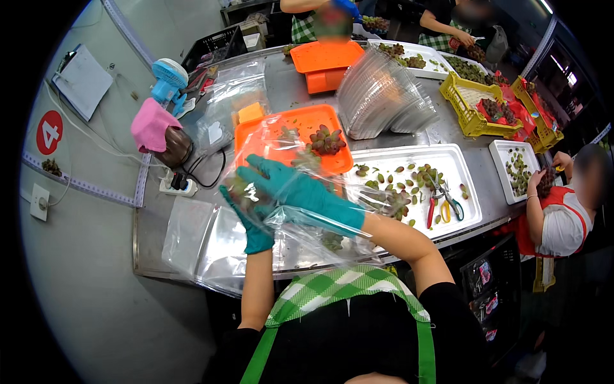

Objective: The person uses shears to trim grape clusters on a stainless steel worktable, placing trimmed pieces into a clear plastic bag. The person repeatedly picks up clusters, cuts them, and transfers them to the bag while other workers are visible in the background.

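Note:
A clear plastic bag (307, 216) with grapes inside its left end is between my hands. My left hand (249, 216), in a teal glove, cups that end from the near left side. Across the top lies my right hand (292, 185), also gloved, its fingers spread over the film. Behind the bag, an orange tray (336, 165) holds a bunch of dark grapes (327, 140). To the right, a white foam tray (467, 192) bears loose grapes, red-handled shears (430, 211) and scissors with yellow and teal handles (446, 209).
Flat clear bags (189, 230) lie at the near left. Stacked clear plastic containers (379, 91) lean beside an orange scale (326, 65). A power strip (178, 187), pink cloth (154, 126) and small blue fan (169, 79) line the left. A co-worker (556, 216) handles grapes at the right.

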`<state>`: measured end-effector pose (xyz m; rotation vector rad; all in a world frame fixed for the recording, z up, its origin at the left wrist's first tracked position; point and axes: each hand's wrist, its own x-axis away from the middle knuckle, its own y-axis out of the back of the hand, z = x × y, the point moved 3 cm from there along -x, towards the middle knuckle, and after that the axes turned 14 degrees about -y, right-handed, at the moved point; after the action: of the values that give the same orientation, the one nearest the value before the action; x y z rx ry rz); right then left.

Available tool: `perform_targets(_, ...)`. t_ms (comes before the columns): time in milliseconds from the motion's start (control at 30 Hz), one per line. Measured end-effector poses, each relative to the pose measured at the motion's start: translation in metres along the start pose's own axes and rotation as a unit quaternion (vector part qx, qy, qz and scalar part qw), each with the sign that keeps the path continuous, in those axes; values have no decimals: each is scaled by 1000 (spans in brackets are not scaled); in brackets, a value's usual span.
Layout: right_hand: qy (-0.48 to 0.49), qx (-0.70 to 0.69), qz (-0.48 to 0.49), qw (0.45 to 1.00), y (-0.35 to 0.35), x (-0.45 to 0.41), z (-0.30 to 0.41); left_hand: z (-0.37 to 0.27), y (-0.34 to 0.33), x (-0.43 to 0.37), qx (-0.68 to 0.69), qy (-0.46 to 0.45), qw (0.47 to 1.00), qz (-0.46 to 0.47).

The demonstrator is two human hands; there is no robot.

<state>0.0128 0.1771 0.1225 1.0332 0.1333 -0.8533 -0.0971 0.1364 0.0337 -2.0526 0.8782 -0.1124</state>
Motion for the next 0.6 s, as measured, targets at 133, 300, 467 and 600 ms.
perform_targets(133,-24,-32,38,998,39,26,34,0,68,-60,-171,-152,969,94)
perform_targets(300,-350,-403,166,829,89,49,-35,-56,60,-92,274,40,954,-119)
perform_targets(467,-253,-30,-97,962,71,34,-143,-67,92,-101,532,62,839,-98)
perform_targets(600,-207,203,29,957,37,11,-155,-48,110,-107,544,73,836,-22)
